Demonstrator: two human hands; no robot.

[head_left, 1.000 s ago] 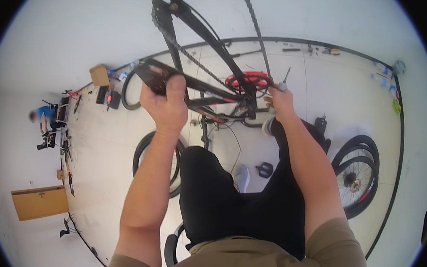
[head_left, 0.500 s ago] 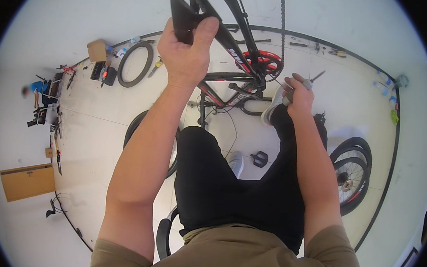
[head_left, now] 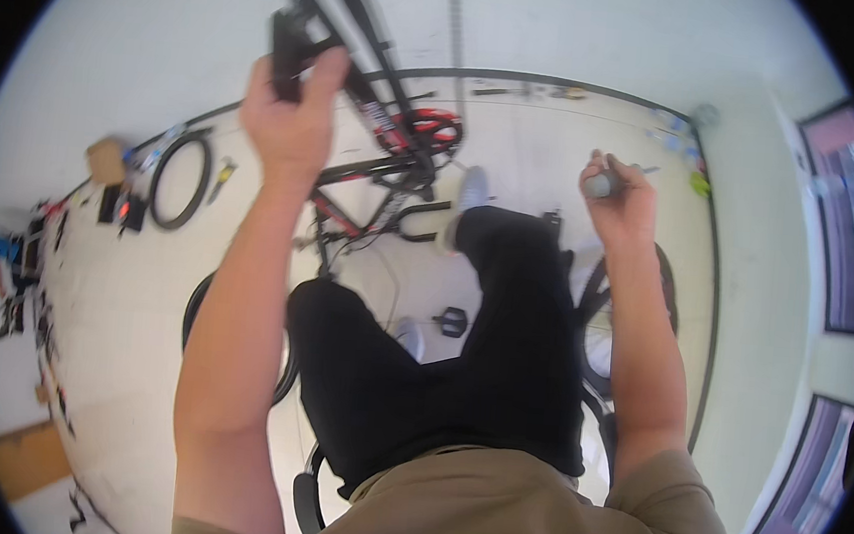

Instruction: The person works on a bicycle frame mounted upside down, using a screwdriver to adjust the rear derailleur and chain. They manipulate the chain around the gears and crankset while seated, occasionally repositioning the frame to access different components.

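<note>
My left hand (head_left: 289, 128) is raised and closed around a black, angular part of the bicycle frame (head_left: 372, 112). The frame is black with red and white markings, and blurred. Its red chainring (head_left: 436, 127) sits at the middle, with a chain (head_left: 456, 23) running up from it. My right hand (head_left: 624, 207) is held up to the right, apart from the bicycle, its fingers wrapped round a grey-handled tool (head_left: 604, 187) that looks like a screwdriver. A short thin shaft pokes out beyond the fingers. A black pedal (head_left: 452, 321) lies on the floor between my feet.
A loose tyre (head_left: 181, 179) and an open cardboard box (head_left: 106, 161) lie at the left. Wheels (head_left: 599, 311) rest beside my right leg. Tools (head_left: 526, 91) line the far wall, and bottles (head_left: 673, 136) stand by the right corner. Another person (head_left: 1, 259) is at the far left.
The whole view has swung to the right, so the bicycle appears further left. My right hand has drawn away from the chainring area with the tool. My left hand keeps its grip.
</note>
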